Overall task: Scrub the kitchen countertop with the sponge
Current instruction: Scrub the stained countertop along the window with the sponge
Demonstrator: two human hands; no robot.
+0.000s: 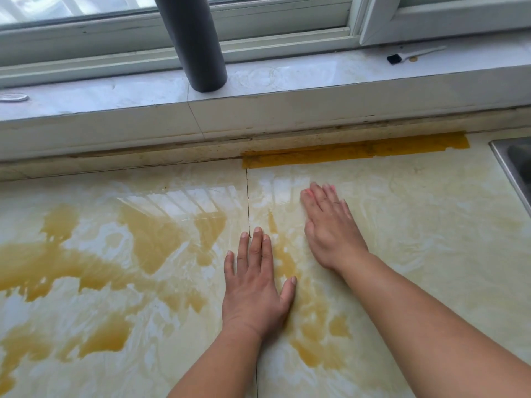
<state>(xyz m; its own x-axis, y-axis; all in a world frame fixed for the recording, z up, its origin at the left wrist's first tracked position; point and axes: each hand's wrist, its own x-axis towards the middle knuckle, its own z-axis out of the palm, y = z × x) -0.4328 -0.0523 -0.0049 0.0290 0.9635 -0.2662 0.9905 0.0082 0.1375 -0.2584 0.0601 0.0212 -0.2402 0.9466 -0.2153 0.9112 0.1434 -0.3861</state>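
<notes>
The glossy cream countertop [431,214] with amber marbling fills the lower view. My left hand [255,285] lies flat on it near the middle, fingers straight and spread. My right hand [330,228] lies flat a little farther away and to the right, fingers straight and pointing toward the wall. Neither hand holds anything. No sponge is in view.
A strip of yellow tape [356,149] runs along the back seam. A steel sink edge [514,168] shows at the right. On the window ledge [115,93] stand a dark grey pipe [198,44] and a small black-bristled brush [413,54]; a round white object [13,97] lies at far left.
</notes>
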